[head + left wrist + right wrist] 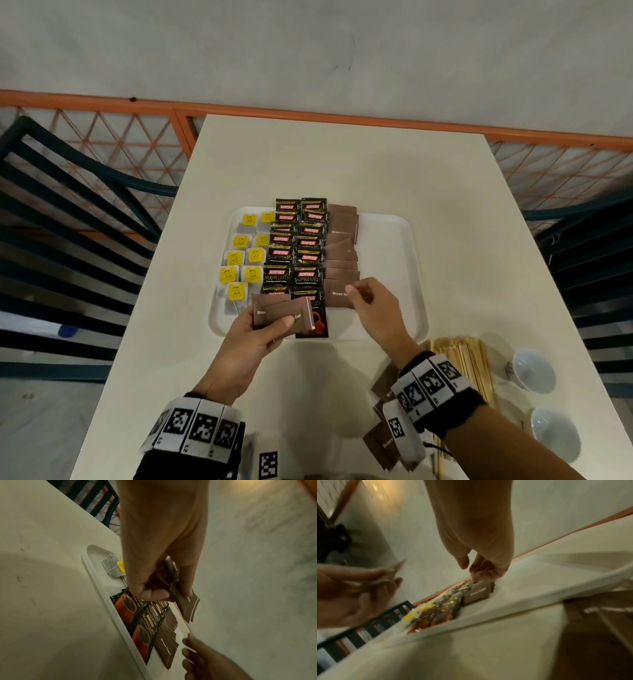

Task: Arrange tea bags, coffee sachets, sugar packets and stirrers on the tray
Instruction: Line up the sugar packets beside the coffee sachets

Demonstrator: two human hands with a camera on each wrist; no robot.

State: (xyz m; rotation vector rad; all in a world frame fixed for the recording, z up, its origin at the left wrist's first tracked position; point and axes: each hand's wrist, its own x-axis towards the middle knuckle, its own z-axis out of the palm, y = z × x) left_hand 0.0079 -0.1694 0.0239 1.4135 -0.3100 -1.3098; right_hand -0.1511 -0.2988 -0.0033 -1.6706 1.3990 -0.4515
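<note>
Sugar packets going onto a white tray beside rows of coffee and tea.

From overhead, the left hand (255, 337) grips a fan of brown sugar packets (281, 313) above the tray (394, 240), near edge; the right hand (371, 306) pinches the nearest laid packet (337, 294) in the sugar column, right of the coffee sachets (295, 255) and tea bags (244, 260). The left wrist view shows thumb and fingers curled round the fan. The right wrist view is blurred; fingertips seem to touch the packet's corner.
</note>
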